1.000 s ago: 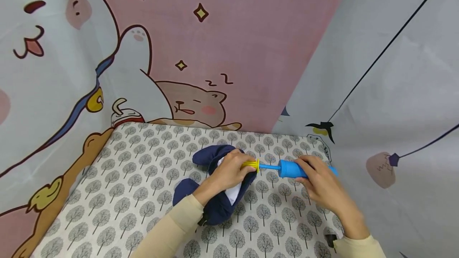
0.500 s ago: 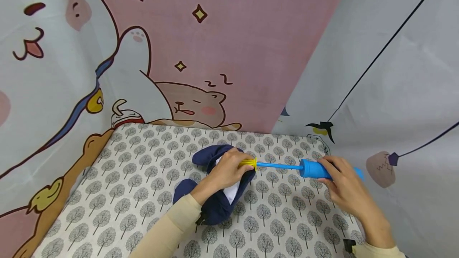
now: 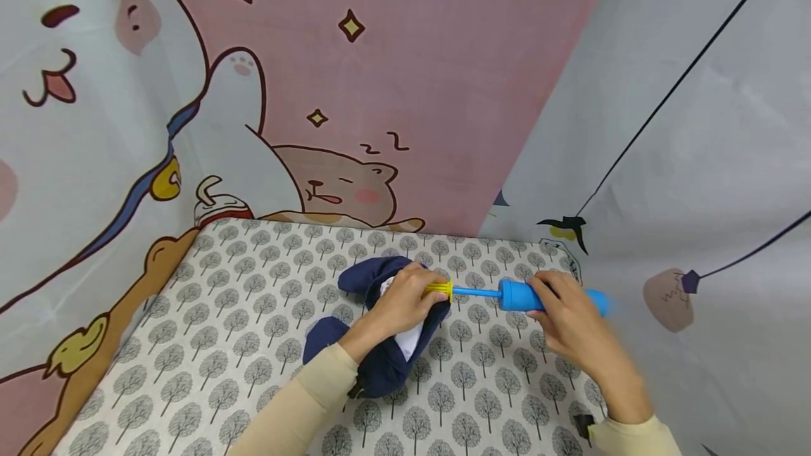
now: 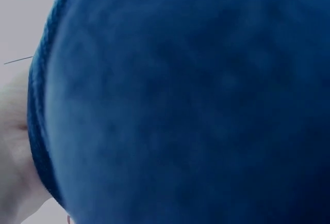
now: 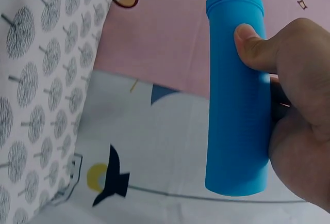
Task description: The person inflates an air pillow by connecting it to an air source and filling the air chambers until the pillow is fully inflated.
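Note:
A hand pump is held level between the two hands over the table in the head view. The left hand [image 3: 405, 301] grips its yellow end piece [image 3: 448, 289], and a thin blue rod [image 3: 475, 292] runs from there into the blue barrel [image 3: 516, 295]. Around that barrel curl the fingers of the right hand [image 3: 570, 319]; the right wrist view shows the thumb pressed along the barrel [image 5: 237, 110]. Beneath the left hand lies a navy U-shaped pillow [image 3: 383, 368] with a white inner part [image 3: 410, 340], partly hidden by the hand. Close navy fabric [image 4: 180, 100] fills most of the left wrist view.
The table wears a tree-print cloth [image 3: 253, 315]. Cartoon-printed curtains [image 3: 431, 104] hang behind it and at both sides; the right one [image 3: 709, 195] stands close to the right hand.
The right hand first pulled the barrel to the right, baring more of the rod, then brought it back left, so less rod shows. The left hand and pillow have stayed nearly still.

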The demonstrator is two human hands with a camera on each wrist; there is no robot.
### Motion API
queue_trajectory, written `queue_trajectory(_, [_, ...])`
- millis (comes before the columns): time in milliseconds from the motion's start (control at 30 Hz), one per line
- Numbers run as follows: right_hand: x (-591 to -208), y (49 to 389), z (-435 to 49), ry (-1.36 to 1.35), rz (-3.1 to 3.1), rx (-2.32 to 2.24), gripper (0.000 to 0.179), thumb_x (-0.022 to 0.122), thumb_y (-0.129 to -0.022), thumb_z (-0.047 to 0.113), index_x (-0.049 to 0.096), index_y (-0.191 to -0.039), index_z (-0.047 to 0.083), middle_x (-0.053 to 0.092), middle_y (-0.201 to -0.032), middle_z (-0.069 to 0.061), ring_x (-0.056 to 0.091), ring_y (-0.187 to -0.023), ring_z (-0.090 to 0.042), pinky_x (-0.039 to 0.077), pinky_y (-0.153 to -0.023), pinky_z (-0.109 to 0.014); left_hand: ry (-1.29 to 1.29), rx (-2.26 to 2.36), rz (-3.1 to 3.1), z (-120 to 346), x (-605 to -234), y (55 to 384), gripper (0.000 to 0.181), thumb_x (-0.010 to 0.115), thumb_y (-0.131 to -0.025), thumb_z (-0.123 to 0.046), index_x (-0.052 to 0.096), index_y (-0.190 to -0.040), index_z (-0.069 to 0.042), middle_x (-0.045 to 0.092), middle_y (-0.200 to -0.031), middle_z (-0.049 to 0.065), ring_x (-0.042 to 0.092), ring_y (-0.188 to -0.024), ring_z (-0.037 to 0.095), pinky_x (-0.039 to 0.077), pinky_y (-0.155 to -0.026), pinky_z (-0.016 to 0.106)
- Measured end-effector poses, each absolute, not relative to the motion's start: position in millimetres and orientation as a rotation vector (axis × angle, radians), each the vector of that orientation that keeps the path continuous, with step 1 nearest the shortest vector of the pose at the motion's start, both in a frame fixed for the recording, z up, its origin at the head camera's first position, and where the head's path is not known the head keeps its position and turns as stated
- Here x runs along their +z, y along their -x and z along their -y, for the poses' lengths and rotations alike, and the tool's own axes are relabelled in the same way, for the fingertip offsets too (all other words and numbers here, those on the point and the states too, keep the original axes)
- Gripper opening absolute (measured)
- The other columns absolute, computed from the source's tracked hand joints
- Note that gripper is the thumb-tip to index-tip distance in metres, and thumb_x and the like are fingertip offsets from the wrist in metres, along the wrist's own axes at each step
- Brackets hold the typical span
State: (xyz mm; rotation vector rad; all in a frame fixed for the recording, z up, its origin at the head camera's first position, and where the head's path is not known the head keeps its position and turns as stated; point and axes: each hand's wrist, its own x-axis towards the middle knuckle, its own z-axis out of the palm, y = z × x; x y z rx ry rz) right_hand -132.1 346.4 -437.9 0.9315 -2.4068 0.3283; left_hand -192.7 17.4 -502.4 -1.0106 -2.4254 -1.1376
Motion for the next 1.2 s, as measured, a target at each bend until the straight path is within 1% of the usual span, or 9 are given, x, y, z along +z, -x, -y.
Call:
queue_trajectory(67, [-438.4,134.6,-339.0,-0.947,2.409,0.32,0.054,0.059,-0.117,0.038,0.071,-0.13,-0.012,0.071,-0.125,-0.029,0.067,-0.114,-0.048,0.057,-0.098,-0.064,0.994,-1.142,2.426,-17.6,-503.9,193.7,0.015,0.082,-0.105,-0.021,0.085,-0.116,-0.011,0.087,-0.109,0.002,0.07,-0.095,0.019,0.058,-0.087,0.033])
queue_trajectory(133, [-439.3,136.3,-332.0,-0.953,2.411,0.306,0.041,0.08,-0.107,0.021,0.071,-0.13,-0.013,0.071,-0.125,-0.03,0.067,-0.113,-0.048,0.058,-0.098,-0.063,0.987,-1.148,2.427,-17.8,-504.4,193.9,0.015,0.082,-0.104,-0.02,0.085,-0.116,-0.011,0.087,-0.108,0.002,0.069,-0.095,0.019,0.058,-0.086,0.032])
queue_trajectory(233, [-441.2,138.5,-321.2,-0.96,2.4,0.304,0.055,0.096,-0.079,-0.003,0.072,-0.127,-0.013,0.072,-0.124,-0.029,0.068,-0.112,-0.048,0.059,-0.097,-0.063,0.987,-1.153,2.431,-18.5,-504.3,193.1,0.016,0.082,-0.104,-0.02,0.085,-0.117,-0.01,0.087,-0.109,0.003,0.068,-0.095,0.019,0.058,-0.085,0.031])
queue_trajectory(333, [-442.6,139.9,-310.6,-0.964,2.392,0.301,0.057,0.099,-0.075,-0.005,0.073,-0.125,-0.012,0.072,-0.121,-0.027,0.069,-0.11,-0.045,0.06,-0.096,-0.062,1.002,-1.129,2.428,-18.9,-506.7,193.9,0.018,0.081,-0.105,-0.02,0.085,-0.118,-0.009,0.087,-0.11,0.004,0.067,-0.095,0.019,0.058,-0.084,0.03])
queue_trajectory(500, [-444.1,142.3,-295.2,-0.967,2.389,0.293,0.056,0.1,-0.075,-0.005,0.073,-0.123,-0.011,0.073,-0.12,-0.026,0.069,-0.108,-0.043,0.062,-0.095,-0.059,1.018,-1.12,2.406,-18.2,-503.3,191.3,0.018,0.081,-0.105,-0.02,0.084,-0.118,-0.007,0.087,-0.11,0.006,0.067,-0.095,0.018,0.058,-0.082,0.027])
queue_trajectory(633, [-447.0,143.6,-285.9,-0.956,2.398,0.293,0.057,0.1,-0.074,-0.006,0.074,-0.124,-0.01,0.074,-0.121,-0.026,0.069,-0.107,-0.042,0.062,-0.093,-0.057,1.007,-1.157,2.444,-17.5,-486.6,182.0,0.018,0.081,-0.105,-0.016,0.084,-0.118,-0.005,0.087,-0.113,0.009,0.068,-0.097,0.022,0.06,-0.085,0.033])
queue_trajectory(800, [-451.3,143.3,-279.3,-0.943,2.409,0.286,0.057,0.101,-0.076,-0.004,0.074,-0.125,-0.009,0.074,-0.123,-0.025,0.069,-0.107,-0.041,0.062,-0.093,-0.055,1.011,-1.164,2.437,-18.1,-488.2,182.3,0.016,0.082,-0.104,-0.016,0.084,-0.117,-0.006,0.087,-0.112,0.009,0.066,-0.094,0.021,0.057,-0.084,0.028])
queue_trajectory(1000, [-450.1,138.7,-291.5,-0.894,2.455,0.321,0.055,0.1,-0.079,0.0,0.074,-0.128,-0.008,0.073,-0.126,-0.025,0.071,-0.113,-0.043,0.063,-0.097,-0.059,1.027,-1.112,2.456,-19.6,-497.5,187.8,0.019,0.08,-0.106,-0.02,0.084,-0.12,-0.009,0.087,-0.115,0.007,0.065,-0.095,0.018,0.056,-0.084,0.025])
queue_trajectory(1200, [-451.3,132.7,-313.9,-0.851,2.493,0.32,0.06,0.1,-0.078,0.002,0.074,-0.132,-0.007,0.073,-0.129,-0.026,0.071,-0.117,-0.046,0.062,-0.099,-0.063,1.047,-1.076,2.431,-15.0,-500.2,190.2,0.019,0.082,-0.104,-0.021,0.085,-0.12,-0.01,0.088,-0.115,0.006,0.066,-0.094,0.018,0.058,-0.084,0.027])
